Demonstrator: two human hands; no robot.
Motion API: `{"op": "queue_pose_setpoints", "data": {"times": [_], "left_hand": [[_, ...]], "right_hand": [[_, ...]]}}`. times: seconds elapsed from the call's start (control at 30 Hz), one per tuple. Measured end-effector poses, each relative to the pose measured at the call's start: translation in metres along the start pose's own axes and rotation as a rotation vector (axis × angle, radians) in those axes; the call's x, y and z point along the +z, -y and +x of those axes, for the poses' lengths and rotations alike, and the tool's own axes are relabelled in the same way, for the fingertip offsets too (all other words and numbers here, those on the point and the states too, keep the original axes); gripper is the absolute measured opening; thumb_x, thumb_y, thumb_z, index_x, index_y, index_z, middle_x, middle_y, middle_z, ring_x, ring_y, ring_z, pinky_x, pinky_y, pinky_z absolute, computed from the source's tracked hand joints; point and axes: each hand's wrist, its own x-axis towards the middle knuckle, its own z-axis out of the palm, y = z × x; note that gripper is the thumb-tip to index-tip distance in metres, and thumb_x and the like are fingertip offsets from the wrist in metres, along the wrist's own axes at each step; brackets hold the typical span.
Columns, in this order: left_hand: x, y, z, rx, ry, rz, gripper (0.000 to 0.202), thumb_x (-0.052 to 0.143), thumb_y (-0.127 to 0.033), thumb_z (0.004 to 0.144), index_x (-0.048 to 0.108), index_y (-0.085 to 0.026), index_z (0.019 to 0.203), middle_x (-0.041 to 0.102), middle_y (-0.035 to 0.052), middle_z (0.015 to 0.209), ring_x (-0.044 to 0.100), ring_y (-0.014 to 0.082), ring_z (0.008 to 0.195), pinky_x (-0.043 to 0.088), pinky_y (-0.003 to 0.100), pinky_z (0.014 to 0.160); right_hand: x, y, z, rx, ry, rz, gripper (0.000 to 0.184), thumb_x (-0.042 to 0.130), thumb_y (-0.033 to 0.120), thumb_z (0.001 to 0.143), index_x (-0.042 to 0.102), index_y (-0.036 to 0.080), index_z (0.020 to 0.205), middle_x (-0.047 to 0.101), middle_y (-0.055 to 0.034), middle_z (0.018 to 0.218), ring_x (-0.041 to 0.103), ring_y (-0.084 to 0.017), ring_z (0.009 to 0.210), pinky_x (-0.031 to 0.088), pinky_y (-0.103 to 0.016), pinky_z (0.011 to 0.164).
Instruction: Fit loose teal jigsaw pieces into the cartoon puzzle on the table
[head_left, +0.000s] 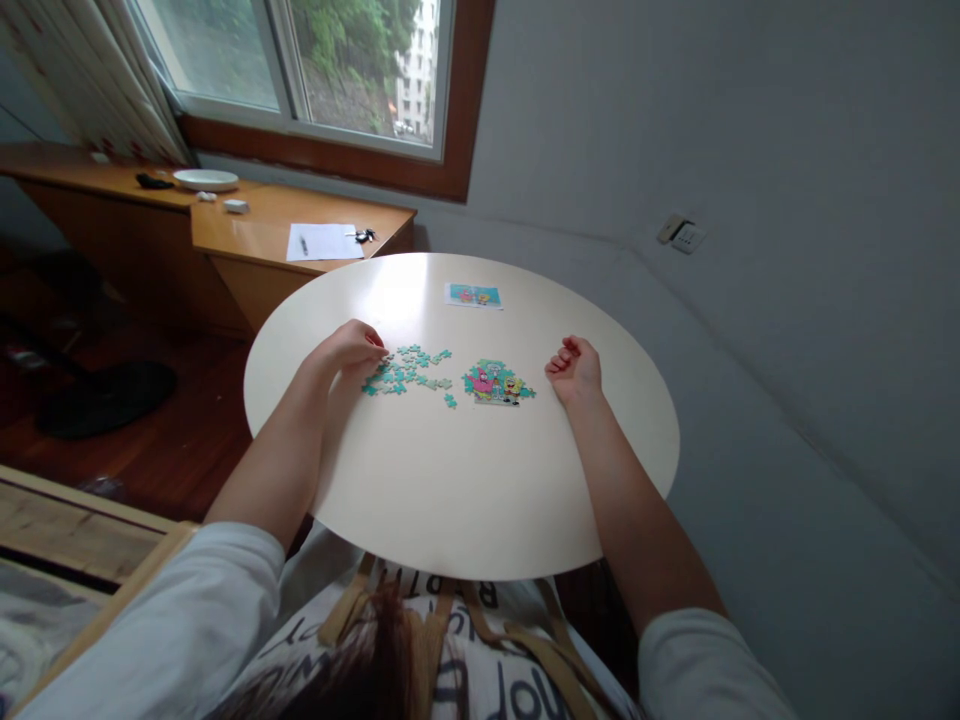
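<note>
My left hand (pixel 355 346) rests at the left edge of a loose spread of teal jigsaw puzzle pieces (pixel 401 374). Its fingertips are pinched together on a puzzle piece at that edge, mostly hidden by the fingers. To the right lies a partly joined puzzle (pixel 495 382), showing a pink, a pale and a yellow cartoon figure on teal. One single piece (pixel 450 400) sits apart, between the spread and the joined part. Beside the joined puzzle, on its right, my right hand (pixel 576 370) is held with fingers curled in and nothing visible in them.
A small printed reference picture (pixel 473 296) lies toward the far side of the round white table (pixel 465 480). Behind it on the left, a wooden desk (pixel 259 215) bears paper (pixel 321 242), keys (pixel 365 236) and a white plate (pixel 206 180). A wall runs along the right.
</note>
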Motion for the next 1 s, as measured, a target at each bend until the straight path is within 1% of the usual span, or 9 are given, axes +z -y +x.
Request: {"op": "queue_pose_setpoints", "data": {"times": [0.17,0.3,0.4,0.6,0.83,1.0], "left_hand": [[0.002,0.002,0.004,0.008,0.030,0.022,0.024,0.079,-0.029,0.048,0.071,-0.014,0.066,0.065,0.0028,0.061,0.054,0.0136,0.054,0.039,0.023,0.049],[0.006,0.003,0.008,0.005,0.060,0.039,0.023,0.077,-0.026,0.049,0.072,-0.014,0.068,0.063,0.0017,0.058,0.052,0.0124,0.050,0.038,0.022,0.047],[0.007,0.002,0.009,0.014,0.060,0.064,0.023,0.077,-0.027,0.050,0.073,-0.014,0.069,0.063,0.0017,0.057,0.052,0.0127,0.050,0.039,0.023,0.047],[0.004,-0.002,0.003,0.007,0.076,0.076,0.023,0.074,-0.023,0.054,0.074,-0.014,0.075,0.063,0.0010,0.056,0.050,0.0111,0.047,0.039,0.021,0.045],[0.002,-0.007,-0.004,-0.044,0.096,0.114,0.018,0.074,-0.019,0.056,0.073,-0.013,0.074,0.055,-0.0013,0.047,0.049,0.0113,0.043,0.038,0.021,0.044],[0.004,-0.007,-0.001,-0.023,0.099,0.110,0.019,0.072,-0.017,0.056,0.071,-0.013,0.075,0.058,-0.0008,0.050,0.052,0.0123,0.046,0.040,0.021,0.044]], "right_hand": [[0.000,0.000,0.000,-0.002,0.003,-0.009,0.016,0.047,0.018,0.077,0.045,0.018,0.061,0.030,0.0096,0.037,0.024,-0.003,0.031,0.021,-0.015,0.034],[0.000,-0.001,0.001,-0.003,0.006,-0.019,0.015,0.049,0.019,0.076,0.045,0.018,0.061,0.030,0.0099,0.037,0.024,-0.003,0.031,0.021,-0.015,0.034],[0.000,-0.001,0.000,-0.008,0.012,-0.029,0.015,0.051,0.020,0.075,0.045,0.018,0.062,0.030,0.0101,0.037,0.025,-0.003,0.032,0.022,-0.015,0.034],[0.001,-0.001,-0.001,-0.009,0.009,-0.035,0.015,0.051,0.020,0.075,0.045,0.018,0.062,0.030,0.0101,0.038,0.025,-0.003,0.032,0.021,-0.015,0.035],[0.002,-0.001,-0.002,0.001,0.013,-0.035,0.015,0.051,0.021,0.075,0.045,0.018,0.062,0.029,0.0102,0.037,0.024,-0.003,0.032,0.021,-0.015,0.035],[0.002,-0.001,-0.002,0.005,0.010,-0.040,0.015,0.050,0.021,0.075,0.045,0.018,0.062,0.030,0.0101,0.037,0.025,-0.003,0.032,0.021,-0.015,0.035]]}}
